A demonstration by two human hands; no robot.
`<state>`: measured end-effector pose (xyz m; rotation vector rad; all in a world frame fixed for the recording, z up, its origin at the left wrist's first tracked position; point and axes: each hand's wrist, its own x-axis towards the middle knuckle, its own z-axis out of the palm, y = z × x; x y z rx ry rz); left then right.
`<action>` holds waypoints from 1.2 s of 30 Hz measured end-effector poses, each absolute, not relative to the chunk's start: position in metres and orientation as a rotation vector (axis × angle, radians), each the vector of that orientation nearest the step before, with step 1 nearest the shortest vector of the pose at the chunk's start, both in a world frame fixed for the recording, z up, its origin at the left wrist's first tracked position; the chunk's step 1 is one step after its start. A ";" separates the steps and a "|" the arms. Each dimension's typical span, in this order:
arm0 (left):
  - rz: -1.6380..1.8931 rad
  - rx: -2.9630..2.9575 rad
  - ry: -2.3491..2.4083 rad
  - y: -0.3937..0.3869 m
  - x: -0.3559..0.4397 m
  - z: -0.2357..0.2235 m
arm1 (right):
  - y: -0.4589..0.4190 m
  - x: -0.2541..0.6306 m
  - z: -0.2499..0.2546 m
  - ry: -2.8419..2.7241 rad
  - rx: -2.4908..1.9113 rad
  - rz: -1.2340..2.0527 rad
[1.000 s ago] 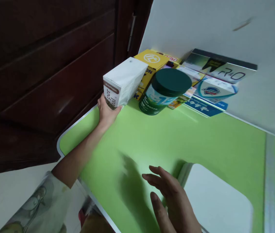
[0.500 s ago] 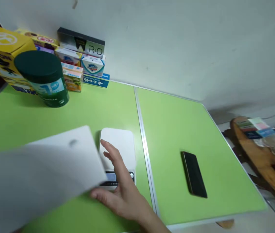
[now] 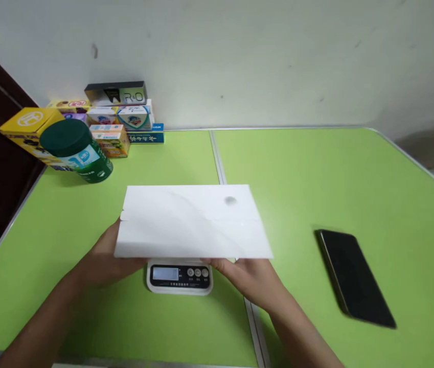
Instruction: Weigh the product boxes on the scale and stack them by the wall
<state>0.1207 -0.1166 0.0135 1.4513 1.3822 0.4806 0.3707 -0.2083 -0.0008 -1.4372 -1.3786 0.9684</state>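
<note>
A white flat-topped box with a small grey spot near its far right corner is held level over a white digital kitchen scale. My left hand grips its left end, with the fingers hidden beneath it. From the right front, my right hand holds the other end, thumb along the front edge and fingers out of sight underneath. Only the scale's front, with its display and buttons, shows below the box; its plate is covered. Whether box and plate touch, I cannot tell.
A dark green tub stands at the far left beside a yellow box and several stacked cartons, with a black R&O box on top. A black phone lies on the right of the green folding table, which backs onto a wall.
The white box has come from the left to above the scale and been levelled. My right hand has gone from open over the scale to holding the box. The view has turned.
</note>
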 end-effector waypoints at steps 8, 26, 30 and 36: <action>0.574 1.397 1.742 -0.135 0.117 0.040 | -0.220 0.385 -0.011 -1.299 -1.432 1.067; 0.721 1.456 0.946 -0.190 0.150 0.010 | -0.257 0.340 -0.003 -1.495 -1.323 0.650; 0.718 1.561 1.089 -0.212 0.148 -0.008 | -0.267 0.325 -0.006 -1.544 -1.272 0.686; 0.884 1.540 1.159 -0.216 0.154 -0.008 | -0.225 0.348 -0.013 -1.384 -1.269 0.806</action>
